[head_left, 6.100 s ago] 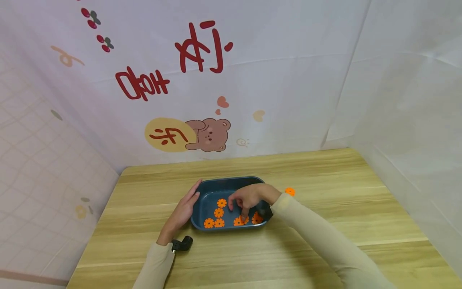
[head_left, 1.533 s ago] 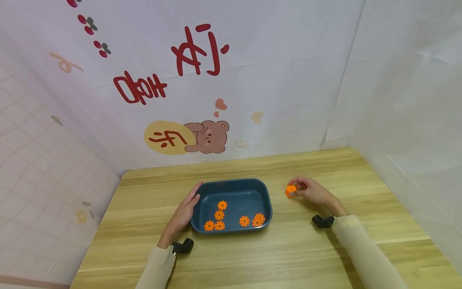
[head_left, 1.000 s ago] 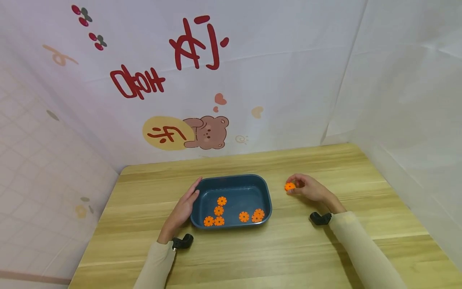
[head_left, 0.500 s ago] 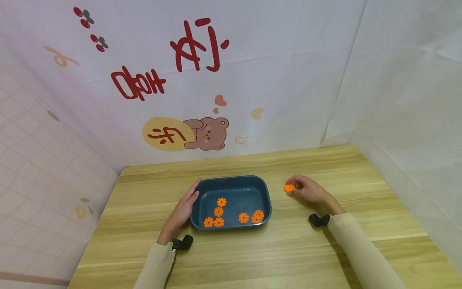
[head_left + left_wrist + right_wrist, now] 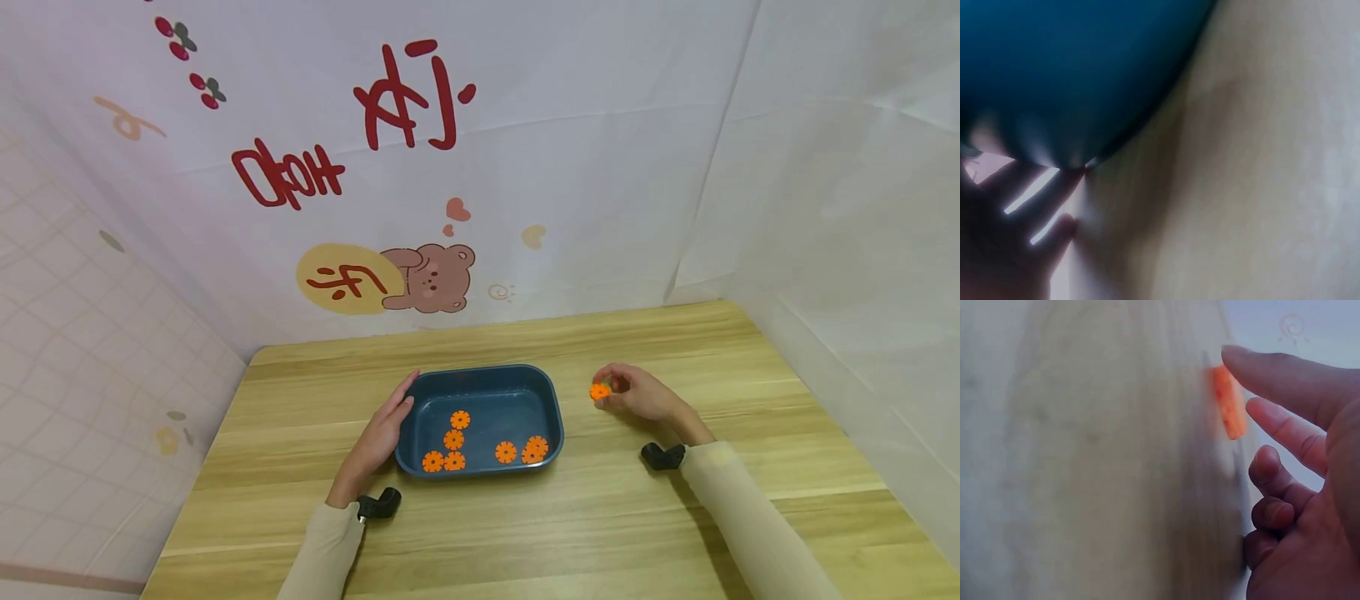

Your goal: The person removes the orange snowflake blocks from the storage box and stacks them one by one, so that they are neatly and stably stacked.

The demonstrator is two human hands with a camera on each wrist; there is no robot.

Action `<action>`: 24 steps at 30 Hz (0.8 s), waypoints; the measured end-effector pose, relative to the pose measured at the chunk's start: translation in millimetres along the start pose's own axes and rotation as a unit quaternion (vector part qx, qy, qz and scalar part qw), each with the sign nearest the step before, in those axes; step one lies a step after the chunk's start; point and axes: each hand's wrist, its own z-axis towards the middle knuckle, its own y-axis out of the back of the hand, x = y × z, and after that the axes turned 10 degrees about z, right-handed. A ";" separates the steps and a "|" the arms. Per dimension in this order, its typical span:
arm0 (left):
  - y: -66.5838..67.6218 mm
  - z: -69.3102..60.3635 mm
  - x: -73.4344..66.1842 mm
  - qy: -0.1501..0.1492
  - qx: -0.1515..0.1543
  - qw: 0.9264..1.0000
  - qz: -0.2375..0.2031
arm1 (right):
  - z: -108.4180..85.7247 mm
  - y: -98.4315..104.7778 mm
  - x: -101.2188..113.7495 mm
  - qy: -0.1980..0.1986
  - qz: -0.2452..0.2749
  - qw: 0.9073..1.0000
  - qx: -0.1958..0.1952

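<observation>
My left hand [image 5: 382, 432] rests with straight fingers along the left wall of a dark blue tray [image 5: 480, 477]; the left wrist view shows those fingers [image 5: 1054, 194] against the blue wall. Inside the tray lie several orange notched plastic discs [image 5: 453, 439], four-sided tray walls around them. Right of the tray, my right hand [image 5: 645, 393] pinches an orange notched disc [image 5: 599, 391] between thumb and fingers, low over the table. Seen edge-on in the right wrist view, the orange piece [image 5: 1229, 403] looks thick; whether discs are stacked there I cannot tell.
The tray stands on a wood-grain table [image 5: 480, 542]. A white printed sheet [image 5: 600, 167] hangs behind it, with more sheeting at both sides. Black wrist mounts [image 5: 663, 456] stick out from the wrists.
Earlier the right hand was reaching into the tray; it then moved right to the orange disc outside it. Over the last second both hands have stayed almost still.
</observation>
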 end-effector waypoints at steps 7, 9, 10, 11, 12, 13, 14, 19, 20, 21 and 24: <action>3.7 -6.6 -16.9 0.000 0.005 1.000 0.007 | 9.9 5.2 -7.6 -0.001 0.001 1.000 0.003; 0.8 -3.7 -6.4 -0.006 -0.003 1.000 0.006 | 12.3 3.6 -2.3 0.008 -0.004 1.000 0.005; -0.9 -1.9 -0.7 -0.008 -0.007 1.000 0.004 | 13.8 2.3 1.3 0.017 -0.006 1.000 0.006; -2.4 0.1 4.7 -0.009 -0.011 1.000 0.006 | 15.4 0.7 5.2 0.025 -0.006 1.000 0.009; -2.4 0.0 4.5 -0.008 -0.012 1.000 0.007 | 17.0 -1.0 10.6 0.034 -0.007 0.999 0.014; -2.5 0.1 4.7 -0.006 -0.012 1.000 0.008 | 18.8 -2.9 16.6 0.042 -0.009 0.999 0.021; -2.6 0.2 4.8 -0.006 -0.012 1.000 0.008 | 20.3 -4.9 23.3 0.050 -0.009 0.998 0.029; -2.6 0.5 4.7 -0.015 -0.011 1.000 0.006 | 29.0 -17.4 61.3 0.082 -0.023 0.993 0.078; -2.7 0.6 4.9 -0.017 -0.011 1.000 0.006 | 31.1 -20.5 68.3 0.086 -0.024 0.992 0.091; -2.8 0.6 4.9 -0.018 -0.011 1.000 0.006 | 33.5 -23.8 74.1 0.090 -0.025 0.990 0.105; -3.1 0.9 5.7 -0.016 -0.012 1.000 0.006 | 40.9 -35.1 90.5 0.091 -0.017 0.983 0.157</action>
